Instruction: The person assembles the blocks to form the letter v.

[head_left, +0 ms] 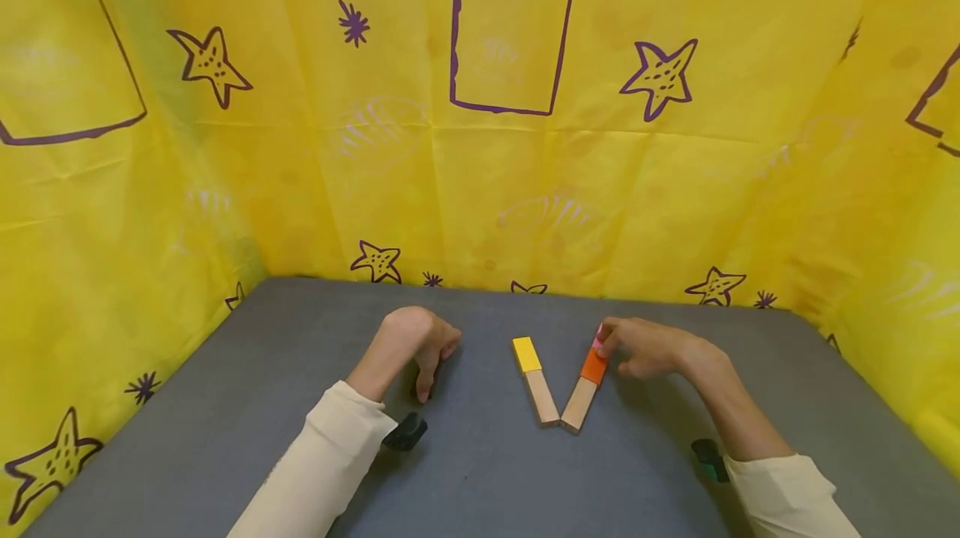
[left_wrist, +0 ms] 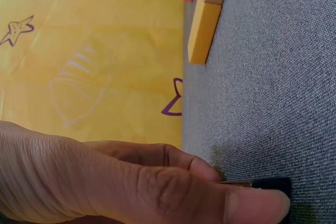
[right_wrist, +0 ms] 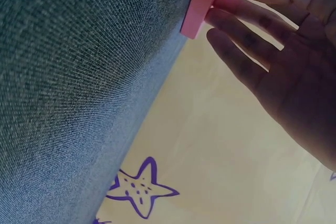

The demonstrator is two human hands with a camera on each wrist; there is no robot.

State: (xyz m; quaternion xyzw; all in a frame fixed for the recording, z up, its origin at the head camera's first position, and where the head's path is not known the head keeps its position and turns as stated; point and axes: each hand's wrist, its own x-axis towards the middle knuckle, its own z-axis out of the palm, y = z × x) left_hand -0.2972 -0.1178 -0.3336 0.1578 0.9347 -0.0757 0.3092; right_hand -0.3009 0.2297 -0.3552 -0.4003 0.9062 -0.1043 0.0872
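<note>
My left hand (head_left: 423, 346) bends down to the table on the left. In the left wrist view its thumb and fingers hold a thin dark piece with a black end (left_wrist: 275, 183); most of it is hidden, so its kind is unclear. Wooden blocks form a V on the table: a yellow block (head_left: 527, 354) and a plain block (head_left: 542, 398) on one side, another plain block (head_left: 580, 405), an orange block (head_left: 593, 368) and a pink block (right_wrist: 199, 10) on the other. My right hand (head_left: 648, 346) touches the pink and orange blocks from the right with fairly straight fingers.
The grey cloth-covered table (head_left: 480, 471) lies under both hands. A yellow curtain (head_left: 487, 171) with purple star drawings stands behind it and along both sides. Dark wrist devices show at the left sleeve (head_left: 318, 459) and the right sleeve (head_left: 787, 492).
</note>
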